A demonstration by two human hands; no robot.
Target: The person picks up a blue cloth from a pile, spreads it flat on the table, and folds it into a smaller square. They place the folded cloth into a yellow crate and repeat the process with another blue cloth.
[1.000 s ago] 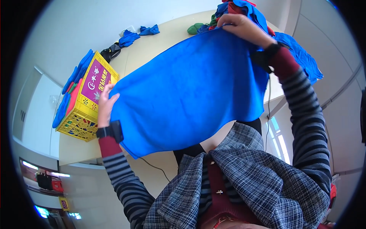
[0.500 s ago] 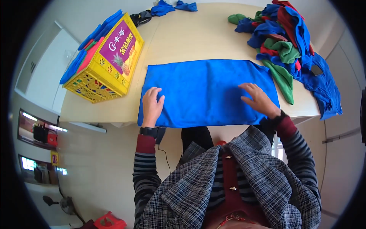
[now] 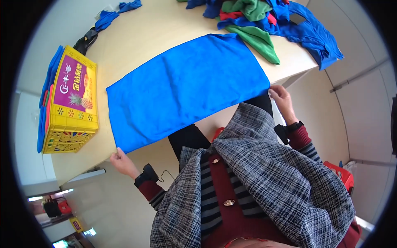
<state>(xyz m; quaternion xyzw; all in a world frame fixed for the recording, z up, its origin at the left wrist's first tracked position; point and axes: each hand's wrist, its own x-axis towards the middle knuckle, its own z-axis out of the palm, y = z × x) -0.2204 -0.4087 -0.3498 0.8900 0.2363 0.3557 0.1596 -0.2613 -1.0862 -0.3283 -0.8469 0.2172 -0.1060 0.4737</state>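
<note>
A blue towel [image 3: 186, 89] lies spread on the pale table, its near edge at the table's front edge. My left hand [image 3: 123, 163] pinches the towel's near left corner, thumb and fingers together. At the near right corner my right hand [image 3: 282, 99] is closed on the cloth in the same way. Both wrists carry black bands. A few soft creases run across the towel's middle.
To the left stands a yellow plastic crate [image 3: 74, 136] with folded blue and red cloths in it. A heap of green, blue and red cloths [image 3: 248, 16] covers the far right. Small blue cloths [image 3: 106, 20] and a black item [image 3: 85, 41] lie at the far left.
My hands have gone from hovering open over the towel to gripping its two near corners. The view has turned, so table and crate appear tilted.
</note>
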